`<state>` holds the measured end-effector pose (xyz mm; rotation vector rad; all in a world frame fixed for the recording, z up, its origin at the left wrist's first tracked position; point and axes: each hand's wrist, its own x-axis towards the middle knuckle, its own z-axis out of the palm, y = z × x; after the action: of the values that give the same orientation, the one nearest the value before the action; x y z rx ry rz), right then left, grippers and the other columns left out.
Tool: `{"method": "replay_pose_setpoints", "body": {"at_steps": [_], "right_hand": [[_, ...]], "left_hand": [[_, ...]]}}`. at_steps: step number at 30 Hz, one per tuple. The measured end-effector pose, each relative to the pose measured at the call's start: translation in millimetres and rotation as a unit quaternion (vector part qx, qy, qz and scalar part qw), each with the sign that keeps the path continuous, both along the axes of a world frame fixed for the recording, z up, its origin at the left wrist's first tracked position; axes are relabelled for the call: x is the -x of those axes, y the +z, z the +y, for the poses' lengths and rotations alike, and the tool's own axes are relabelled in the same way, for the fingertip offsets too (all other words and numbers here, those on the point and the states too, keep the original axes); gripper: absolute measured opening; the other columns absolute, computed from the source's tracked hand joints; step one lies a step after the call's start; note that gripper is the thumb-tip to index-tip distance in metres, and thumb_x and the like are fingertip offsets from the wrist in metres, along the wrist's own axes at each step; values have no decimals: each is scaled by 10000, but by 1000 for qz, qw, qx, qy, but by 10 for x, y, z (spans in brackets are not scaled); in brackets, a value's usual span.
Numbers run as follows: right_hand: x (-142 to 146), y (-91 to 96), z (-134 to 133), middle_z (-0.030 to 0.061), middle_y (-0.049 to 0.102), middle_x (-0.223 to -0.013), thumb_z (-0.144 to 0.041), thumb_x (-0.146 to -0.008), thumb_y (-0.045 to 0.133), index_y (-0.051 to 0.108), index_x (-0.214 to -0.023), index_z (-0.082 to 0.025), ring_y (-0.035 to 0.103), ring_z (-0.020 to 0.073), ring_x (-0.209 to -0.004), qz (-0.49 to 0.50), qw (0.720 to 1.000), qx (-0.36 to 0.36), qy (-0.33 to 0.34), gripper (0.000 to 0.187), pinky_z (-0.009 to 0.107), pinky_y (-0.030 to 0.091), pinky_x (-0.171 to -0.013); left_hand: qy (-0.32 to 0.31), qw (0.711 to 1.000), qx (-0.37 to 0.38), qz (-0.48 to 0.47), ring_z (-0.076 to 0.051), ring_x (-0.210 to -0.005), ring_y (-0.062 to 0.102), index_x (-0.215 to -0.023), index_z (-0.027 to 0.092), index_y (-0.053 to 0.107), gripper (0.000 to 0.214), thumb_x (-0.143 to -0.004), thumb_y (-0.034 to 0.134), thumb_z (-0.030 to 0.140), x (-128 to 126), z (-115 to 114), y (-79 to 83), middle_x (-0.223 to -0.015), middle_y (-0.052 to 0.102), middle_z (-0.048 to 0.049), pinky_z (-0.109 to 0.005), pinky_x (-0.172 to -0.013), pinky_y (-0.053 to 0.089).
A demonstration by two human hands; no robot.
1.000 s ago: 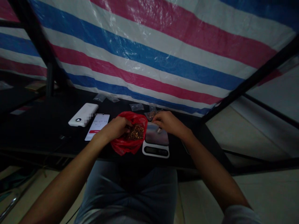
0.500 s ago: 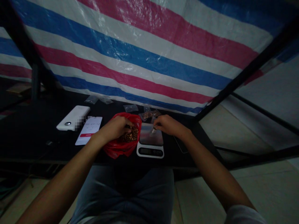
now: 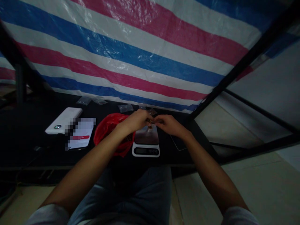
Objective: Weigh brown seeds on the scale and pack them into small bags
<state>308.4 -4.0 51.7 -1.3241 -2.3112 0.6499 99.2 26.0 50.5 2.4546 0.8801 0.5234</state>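
- Likely a makeshift work booth, built around a black bench (image 3: pixel 18 134).
- Behind the bench: striped plastic sheeting (image 3: pixel 131 56) as a wall.
- Right of it: black frame bars (image 3: pixel 243 64).
- On it: a digital scale (image 3: pixel 145 151).
- Below it: pale tiled floor (image 3: pixel 257 178).

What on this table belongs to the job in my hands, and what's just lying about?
Seemingly in use:
Scale, with your left hand and right hand close together near its far edge
Red bag, beside the scale
Probably the small clear bags at the back

Seemingly just lying about:
White device
Phone with a red bar onscreen
Flat dark object, right of the scale
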Motion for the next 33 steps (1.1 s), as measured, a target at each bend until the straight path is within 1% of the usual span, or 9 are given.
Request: {"method": "replay_pose_setpoints", "body": {"at_steps": [5, 11, 15, 18, 22, 24, 26, 29, 33], "right_hand": [[-175, -30, -109, 88, 773, -1038, -101, -906, 592, 730, -1051, -131, 724, 190, -948, 22, 999, 1, -34, 202, 291, 539, -829], [-329, -144, -141, 66, 777, -981, -129, -890, 617, 746, -982, -158, 723, 190, -886, 33, 999, -14, -36, 161, 289, 547, -790], [-325, -173, -148, 55, 780, -963, -142, -882, 627, 753, -962, -177, 725, 192, -864, 36, 999, -22, -34, 153, 289, 547, -773], [-293, -195, -146, 51, 784, -957, -139, -877, 629, 754, -965, -185, 731, 191, -861, 38, 999, -19, -34, 160, 283, 543, -756], [-315, -254, -121, 57, 783, -922, -146, -875, 633, 754, -958, -179, 729, 188, -826, 35, 998, -17, -39, 151, 284, 539, -739], [-367, -295, -119, 56, 777, -874, -163, -873, 647, 750, -947, -170, 721, 183, -786, 16, 999, 5, -48, 127, 281, 534, -711], [-427, -345, -137, 59, 774, -855, -192, -850, 697, 744, -951, -160, 716, 184, -763, -20, 997, 48, -50, 116, 275, 527, -682], [-477, -433, -197, 61, 783, -880, -191, -791, 767, 745, -963, -159, 723, 196, -783, -66, 991, 104, -48, 176, 273, 524, -676], [-433, -531, -277, 57, 789, -875, -108, -819, 688, 760, -897, -156, 735, 202, -805, -76, 988, 132, -37, 117, 271, 521, -700]], "left_hand": [[-17, 999, -12, 43, -223, -867, 733, -995, 186, 808, 269, -810, 648, 76, -172, 67, -55, -864, 796, -64, -258, -733, 470], [-25, 996, -47, 67, -243, -975, 722, -1005, 204, 800, 276, -813, 631, 100, -225, 84, -139, -964, 791, -76, -264, -780, 471], [-26, 997, -37, 67, -240, -935, 725, -961, 189, 794, 248, -808, 622, 97, -216, 56, -110, -917, 788, -65, -265, -746, 459], [-40, 998, -27, 50, -224, -952, 722, -1025, 212, 784, 310, -796, 622, 79, -209, 35, -82, -960, 792, -45, -258, -774, 465], [-52, 998, -26, 24, -228, -1074, 701, -1157, 233, 749, 412, -798, 628, 69, -216, 43, -117, -1131, 777, -44, -274, -902, 478], [-50, 998, -28, 13, -237, -1110, 693, -1203, 222, 731, 443, -800, 633, 69, -223, 60, -160, -1190, 761, -59, -292, -948, 481], [-54, 998, -29, -8, -238, -1137, 686, -1241, 213, 712, 470, -801, 634, 66, -229, 72, -202, -1223, 749, -68, -303, -983, 482], [-62, 997, -24, -38, -229, -1161, 676, -1280, 217, 688, 513, -803, 614, 42, -235, 64, -240, -1243, 741, -67, -314, -1019, 480], [-63, 996, -12, -58, -223, -1206, 653, -1331, 202, 648, 524, -833, 591, 48, -236, 26, -273, -1290, 718, -81, -336, -1060, 470]]}}
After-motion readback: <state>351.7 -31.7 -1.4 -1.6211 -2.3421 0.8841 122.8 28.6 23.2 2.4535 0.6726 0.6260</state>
